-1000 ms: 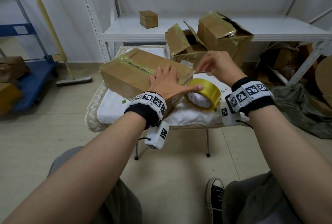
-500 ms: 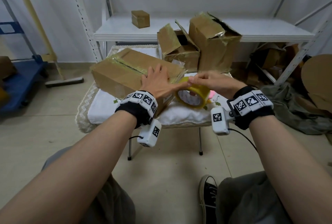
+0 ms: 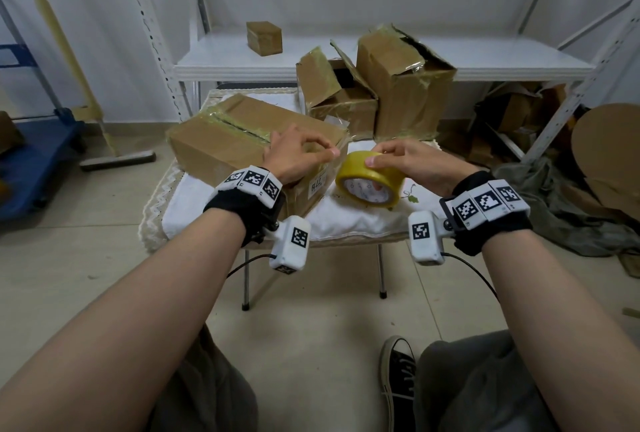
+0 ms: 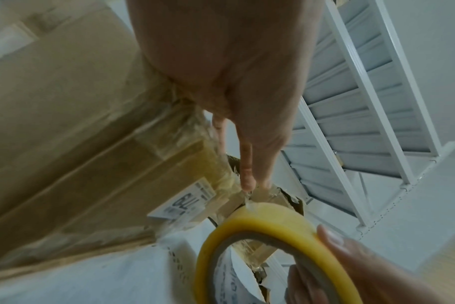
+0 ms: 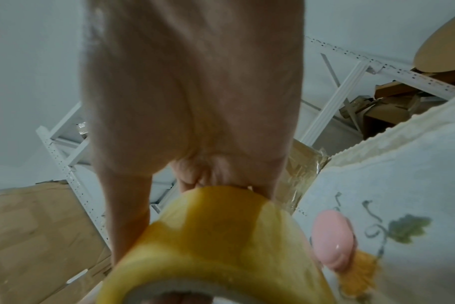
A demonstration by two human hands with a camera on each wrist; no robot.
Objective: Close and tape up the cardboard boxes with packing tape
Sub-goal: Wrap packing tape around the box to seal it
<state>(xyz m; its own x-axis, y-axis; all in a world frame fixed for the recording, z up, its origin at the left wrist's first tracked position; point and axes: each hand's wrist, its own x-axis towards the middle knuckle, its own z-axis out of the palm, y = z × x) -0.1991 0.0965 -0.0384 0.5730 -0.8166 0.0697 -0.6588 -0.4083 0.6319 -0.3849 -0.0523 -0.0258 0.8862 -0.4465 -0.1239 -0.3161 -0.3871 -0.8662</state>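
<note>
- Head view: right hand (image 3: 412, 164) grips tape roll (image 3: 370, 179) on white-clothed table (image 3: 346, 223); left hand (image 3: 294, 154), fingers curled, pinching the tape end, beside cardboard box (image 3: 225, 140); two open boxes (image 3: 374, 92) behind.
- Left wrist: fingers (image 4: 247, 164) pinch clear tape end at the roll.
- Right wrist: roll fills foreground, hiding the fingertips; pink object (image 5: 333, 240) beside it.

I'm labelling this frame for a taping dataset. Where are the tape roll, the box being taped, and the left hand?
tape roll (image 3: 372, 168), head view, on its yellow outer band.
box being taped (image 3: 221, 140), head view, on its top flap.
left hand (image 3: 294, 154), head view, on its back.
</note>
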